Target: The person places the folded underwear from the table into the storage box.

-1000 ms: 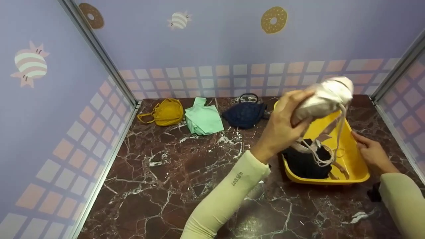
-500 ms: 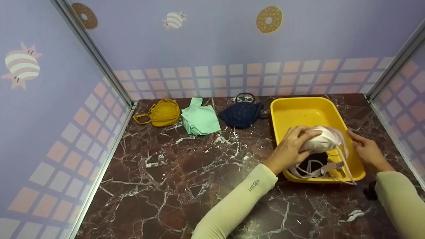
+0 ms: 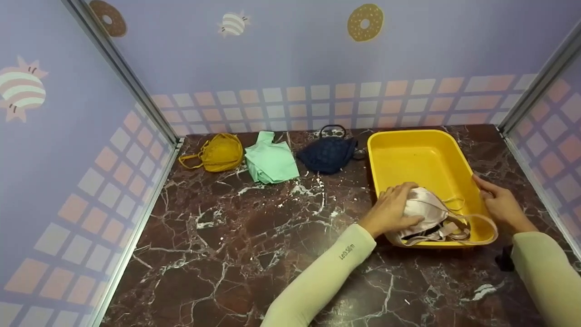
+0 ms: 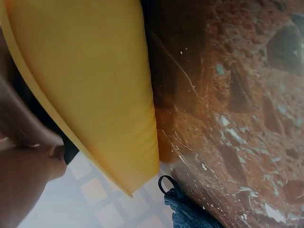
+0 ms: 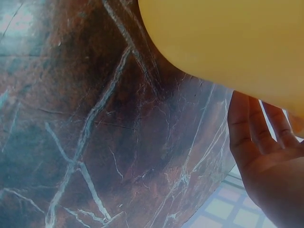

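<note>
A shiny pale pink bra (image 3: 424, 206), folded cup into cup, lies in the near end of the yellow tub (image 3: 422, 136). My left hand (image 3: 392, 211) holds it from the left, thumb in front and fingers over the cup. Its strap hangs out over the tub's near right rim. Beneath it, a black garment is almost wholly hidden. My right hand (image 3: 504, 206) rests against the tub's right side, a fingertip at the rim. In the right wrist view the fingers (image 5: 244, 121) reach up, fairly straight, to the tub's outer wall, their tips hidden.
Along the back wall lie a mustard bra (image 3: 222, 153), a mint green folded garment (image 3: 272, 161) and a navy bra (image 3: 327, 154), the last just left of the tub. Panel walls (image 3: 272, 50) enclose the dark marbled tabletop (image 3: 236, 240) at the back and sides.
My left hand has lowered the pink bra from above the tub into its near end, covering the black garment. The right hand has stayed at the tub's side.
</note>
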{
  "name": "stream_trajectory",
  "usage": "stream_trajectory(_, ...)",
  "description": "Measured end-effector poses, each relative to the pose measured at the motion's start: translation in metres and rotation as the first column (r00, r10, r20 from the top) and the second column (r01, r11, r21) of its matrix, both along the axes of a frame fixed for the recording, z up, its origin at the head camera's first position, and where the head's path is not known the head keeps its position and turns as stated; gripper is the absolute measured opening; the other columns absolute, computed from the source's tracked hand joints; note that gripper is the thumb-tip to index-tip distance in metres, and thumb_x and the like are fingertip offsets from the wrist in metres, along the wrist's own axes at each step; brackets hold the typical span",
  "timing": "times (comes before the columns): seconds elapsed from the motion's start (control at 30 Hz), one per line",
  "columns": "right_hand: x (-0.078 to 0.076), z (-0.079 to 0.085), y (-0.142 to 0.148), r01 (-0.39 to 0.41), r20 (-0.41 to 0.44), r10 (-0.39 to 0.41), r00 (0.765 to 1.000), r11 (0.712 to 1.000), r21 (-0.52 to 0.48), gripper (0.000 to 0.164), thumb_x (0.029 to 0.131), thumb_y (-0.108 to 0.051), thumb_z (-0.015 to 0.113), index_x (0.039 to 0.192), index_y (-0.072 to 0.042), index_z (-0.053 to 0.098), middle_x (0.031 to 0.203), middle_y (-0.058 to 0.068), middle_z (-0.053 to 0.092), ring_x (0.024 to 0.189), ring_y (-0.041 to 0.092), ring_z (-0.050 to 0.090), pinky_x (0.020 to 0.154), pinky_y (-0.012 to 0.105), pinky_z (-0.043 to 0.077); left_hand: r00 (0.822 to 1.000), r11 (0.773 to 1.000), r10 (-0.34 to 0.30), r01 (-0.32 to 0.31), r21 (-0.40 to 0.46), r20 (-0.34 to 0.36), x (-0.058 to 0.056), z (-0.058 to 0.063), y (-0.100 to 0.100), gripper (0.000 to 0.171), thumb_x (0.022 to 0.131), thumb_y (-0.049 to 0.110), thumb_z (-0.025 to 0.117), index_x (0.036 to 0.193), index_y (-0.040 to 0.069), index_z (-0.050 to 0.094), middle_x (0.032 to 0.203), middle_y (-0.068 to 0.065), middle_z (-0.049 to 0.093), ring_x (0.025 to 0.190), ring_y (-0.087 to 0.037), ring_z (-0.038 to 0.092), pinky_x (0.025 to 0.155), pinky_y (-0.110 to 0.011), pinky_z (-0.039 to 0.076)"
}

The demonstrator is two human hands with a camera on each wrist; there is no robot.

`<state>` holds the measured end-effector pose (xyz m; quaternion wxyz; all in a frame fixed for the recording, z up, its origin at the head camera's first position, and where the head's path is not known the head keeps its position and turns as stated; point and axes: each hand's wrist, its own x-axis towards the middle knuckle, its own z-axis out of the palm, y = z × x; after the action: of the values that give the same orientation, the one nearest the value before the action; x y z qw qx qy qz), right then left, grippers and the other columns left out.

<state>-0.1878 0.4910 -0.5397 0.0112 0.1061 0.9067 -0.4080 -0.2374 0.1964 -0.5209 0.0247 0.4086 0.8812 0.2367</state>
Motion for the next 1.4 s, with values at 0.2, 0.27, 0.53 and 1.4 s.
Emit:
stream_trajectory(0.2,-0.003,0.0,0.0,0.002,0.006,-0.002,1.0,1.0,-0.006,0.047,0.102,-0.016,0.029,0.148,-0.013,0.022,0.147,0.029,0.022,0.107,0.04,0.04,0.066,0.016,0.035,0.997,0.998,0.002,-0.008,-0.067,-0.084,-0.001,0.002,-0.004,0.041,0.089,0.043,0.06,0.126,0.025,0.055,0.141,0.001,0.041,0.125,-0.014,0.036,0.102,-0.026,0.025)
stream_trajectory(0.27,-0.003,-0.001,0.0,0.002,0.011,-0.001,1.0,1.0,-0.014,0.047,0.102,-0.017,0.029,0.148,-0.013,0.021,0.147,0.029,0.021,0.107,0.04,0.04,0.065,0.015,0.035,0.994,0.998,0.002,-0.009,-0.066,-0.107,-0.002,0.002,-0.006,0.039,0.09,0.041,0.059,0.126,0.027,0.058,0.142,-0.001,0.041,0.127,-0.014,0.035,0.104,-0.029,0.025)
stream_trajectory(0.53,-0.002,-0.001,0.002,-0.01,0.002,0.01,1.0,1.0,-0.006,0.047,0.102,-0.021,0.029,0.148,-0.011,0.021,0.147,0.028,0.022,0.112,0.042,0.039,0.072,0.02,0.035,0.996,0.999,0.035,-0.035,-0.008,-0.082,-0.012,0.008,-0.029,0.045,0.091,0.039,0.058,0.133,0.025,0.053,0.142,0.0,0.041,0.128,-0.014,0.034,0.102,-0.031,0.028)
stream_trajectory(1.4,-0.002,-0.004,0.004,0.041,0.115,-0.023,0.993,0.986,-0.159,0.052,0.102,-0.04,0.025,0.149,-0.024,0.01,0.153,0.02,0.002,0.134,0.047,0.011,0.101,0.06,0.02,0.949,0.951,0.298,-0.285,0.121,-0.106,-0.071,0.002,-0.221,0.044,0.089,0.022,0.062,0.131,0.012,0.054,0.134,-0.013,0.048,0.121,-0.028,0.041,0.097,-0.045,0.033)
